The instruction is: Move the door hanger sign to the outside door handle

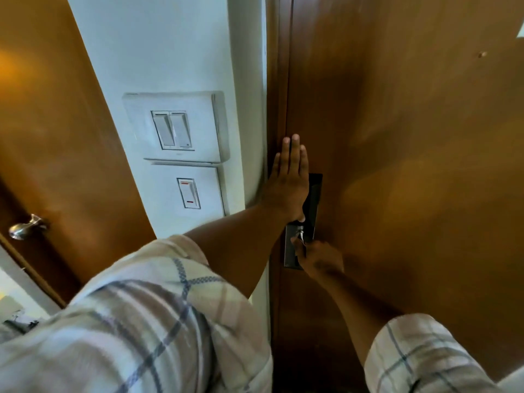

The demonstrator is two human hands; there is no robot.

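A brown wooden door (411,165) fills the right side of the head view. My left hand (289,180) lies flat against it near its left edge, fingers straight and together, covering the upper part of a dark lock plate (314,194). Just below, my right hand (320,259) is closed around the metal door handle (300,236), whose lever is mostly hidden by the fingers. No door hanger sign shows anywhere in view.
A white wall strip (170,52) left of the door carries a double light switch (173,129) and a single switch (188,192) below it. Further left stands another brown door (56,137) with a round silver knob (24,228). My checked sleeves fill the foreground.
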